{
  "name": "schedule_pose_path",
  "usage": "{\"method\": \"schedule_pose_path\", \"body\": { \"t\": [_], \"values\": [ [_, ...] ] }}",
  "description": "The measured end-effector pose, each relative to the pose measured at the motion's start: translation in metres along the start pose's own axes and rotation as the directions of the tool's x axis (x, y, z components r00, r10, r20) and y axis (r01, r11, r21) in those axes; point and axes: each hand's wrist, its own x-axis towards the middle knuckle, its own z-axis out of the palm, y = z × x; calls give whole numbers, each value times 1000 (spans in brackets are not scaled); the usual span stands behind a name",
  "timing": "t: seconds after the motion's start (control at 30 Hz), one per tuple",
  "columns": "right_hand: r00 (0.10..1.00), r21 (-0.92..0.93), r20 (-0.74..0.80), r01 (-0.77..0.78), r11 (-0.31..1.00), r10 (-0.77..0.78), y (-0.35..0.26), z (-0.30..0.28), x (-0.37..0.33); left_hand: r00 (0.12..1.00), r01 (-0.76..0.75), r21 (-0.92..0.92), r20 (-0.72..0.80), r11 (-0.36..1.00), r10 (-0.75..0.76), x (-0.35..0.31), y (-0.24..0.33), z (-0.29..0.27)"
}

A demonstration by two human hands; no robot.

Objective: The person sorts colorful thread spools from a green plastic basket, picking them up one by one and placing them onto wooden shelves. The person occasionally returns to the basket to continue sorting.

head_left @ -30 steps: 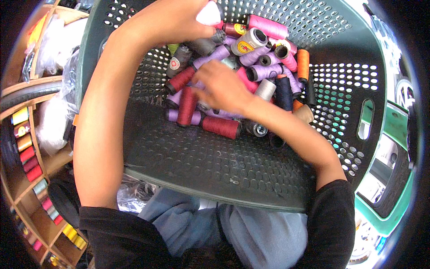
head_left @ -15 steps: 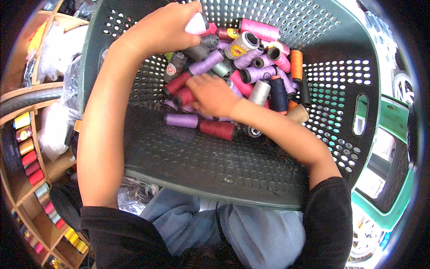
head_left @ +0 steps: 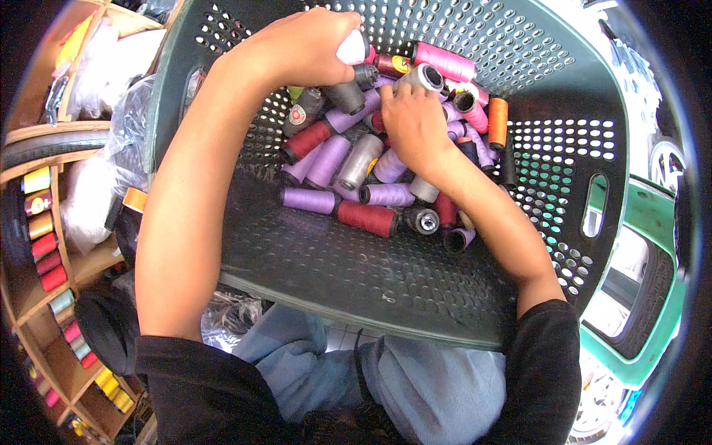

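Note:
A white thread spool [head_left: 352,47] is in my left hand [head_left: 319,48], whose fingers wrap round it near the basket's far left wall. Curled over the middle of the pile, my right hand [head_left: 415,122] has its fingertips against a light grey spool [head_left: 426,76] with a hollow end; what lies under its palm is hidden. A bit of dark red [head_left: 377,121] shows beside its thumb. Round about lie purple spools [head_left: 328,161], a silver-grey spool [head_left: 361,162], a dark red spool [head_left: 367,218] and an orange spool [head_left: 498,122]. All are in a dark green perforated plastic basket [head_left: 311,256].
The basket rests against my lap, its near rim over my blue-grey trousers [head_left: 437,386]. Wooden shelves [head_left: 74,356] with coloured spools and plastic bags [head_left: 89,200] stand at the left. A green frame [head_left: 641,363] and a wheel [head_left: 662,165] are at the right.
My right hand has moved right and away from me, off the red spools at the left of the pile. Several spools have shifted and a silver-grey one shows. My left hand keeps the white spool.

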Motion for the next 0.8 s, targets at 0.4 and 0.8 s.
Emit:
{"method": "schedule_pose_path", "body": {
  "t": [0.4, 0.8],
  "values": [
    [826, 343, 18, 525, 779, -564, -77, 34, -55, 992, 59, -85, 117, 995, -49, 2, 4, -4],
    [851, 541, 325, 190, 820, -412, -57, 14, -18, 748, 356, 155, 544, 921, -381, -4, 23, -8]
  ]
}}
